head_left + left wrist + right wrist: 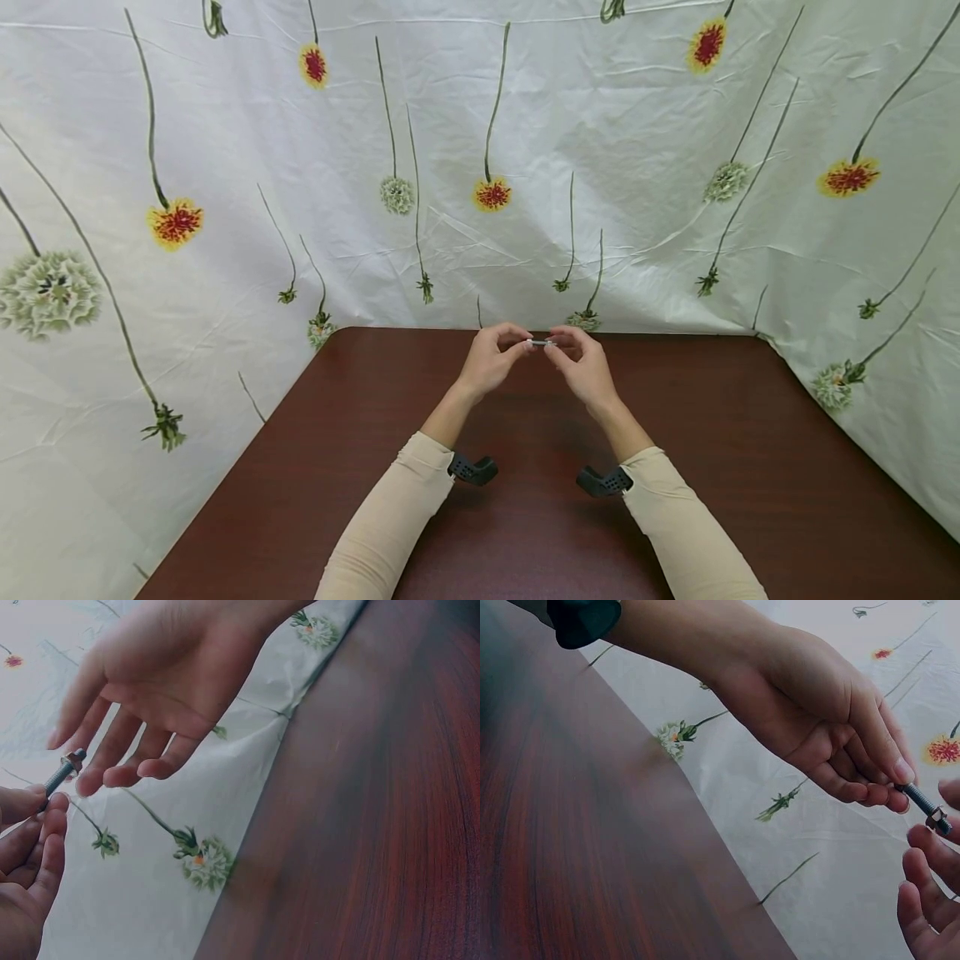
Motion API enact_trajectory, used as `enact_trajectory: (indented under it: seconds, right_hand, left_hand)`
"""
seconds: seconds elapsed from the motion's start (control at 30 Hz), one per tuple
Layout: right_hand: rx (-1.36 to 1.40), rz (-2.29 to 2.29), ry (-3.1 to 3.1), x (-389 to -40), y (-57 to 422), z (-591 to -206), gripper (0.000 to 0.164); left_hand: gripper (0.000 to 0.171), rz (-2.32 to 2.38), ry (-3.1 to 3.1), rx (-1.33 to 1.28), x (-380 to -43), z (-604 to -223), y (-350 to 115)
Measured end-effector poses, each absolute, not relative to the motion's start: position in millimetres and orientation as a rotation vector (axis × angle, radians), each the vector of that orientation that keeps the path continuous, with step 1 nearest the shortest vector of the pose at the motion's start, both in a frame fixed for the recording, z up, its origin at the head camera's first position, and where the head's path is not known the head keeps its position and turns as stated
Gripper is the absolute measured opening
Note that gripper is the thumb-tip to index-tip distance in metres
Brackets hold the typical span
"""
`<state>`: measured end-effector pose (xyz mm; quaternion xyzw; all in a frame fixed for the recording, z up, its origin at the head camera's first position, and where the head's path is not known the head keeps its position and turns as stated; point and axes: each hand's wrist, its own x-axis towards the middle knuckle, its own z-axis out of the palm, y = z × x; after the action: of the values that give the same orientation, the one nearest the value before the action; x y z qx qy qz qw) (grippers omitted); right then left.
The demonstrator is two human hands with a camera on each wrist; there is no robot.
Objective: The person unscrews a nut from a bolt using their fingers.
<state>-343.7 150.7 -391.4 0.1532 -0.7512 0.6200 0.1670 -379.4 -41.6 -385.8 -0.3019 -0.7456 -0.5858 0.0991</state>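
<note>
A small grey threaded bolt (540,342) is held up between both hands, above the table's far edge. My right hand (591,372) pinches one end of it between thumb and fingers; in the right wrist view the threaded shank (919,798) points away from the fingertips. A nut (73,761) sits on the shank near its free end. My left hand (486,363) is around that end, its thumb and index finger on either side of the nut. A gap shows between thumb and nut; whether the index finger touches it I cannot tell. The other left fingers are loosely extended.
A dark reddish-brown table (525,517) lies below the arms. Behind it and along its sides hangs a white cloth (450,242) printed with flowers. Dark bands (474,470) are worn at both wrists, over beige sleeves (397,517).
</note>
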Motion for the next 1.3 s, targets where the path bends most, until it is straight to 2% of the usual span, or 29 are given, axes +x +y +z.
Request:
enact_trajectory:
  seconds: [0.2,0.4,0.63,0.87,1.03,1.2,1.3]
  right_hand:
    - [0.431,1.762,-2.158,-344.5,151.0,-392.4,0.027]
    - [0.480,1.784,-2.151,-343.1,151.6,-391.9,0.036]
    - [0.434,1.746,-2.172,-343.3,150.8,-391.2,0.025]
    - [0.436,1.753,-2.160,-341.3,149.4,-391.0,0.030]
    - [0.441,1.763,-2.139,-342.9,148.4,-391.0,0.024]
    - [0.481,1.788,-2.140,-340.4,147.8,-388.1,0.034]
    - [0.437,1.784,-2.146,-341.1,147.7,-389.5,0.031]
  left_hand:
    - [0.013,-1.729,-2.207,-0.896,-379.1,-386.0,-41.2]
    - [0.018,-1.719,-2.209,-0.894,-378.9,-385.2,-41.4]
    - [0.016,-1.719,-2.214,-0.890,-378.0,-384.1,-41.8]
    - [0.012,-1.727,-2.205,-0.890,-377.6,-384.2,-41.8]
    - [0.014,-1.739,-2.202,-0.892,-377.3,-384.6,-41.8]
    - [0.015,-1.754,-2.194,-0.899,-377.5,-384.9,-41.7]
    - [0.014,-1.728,-2.203,-0.892,-376.8,-384.1,-41.2]
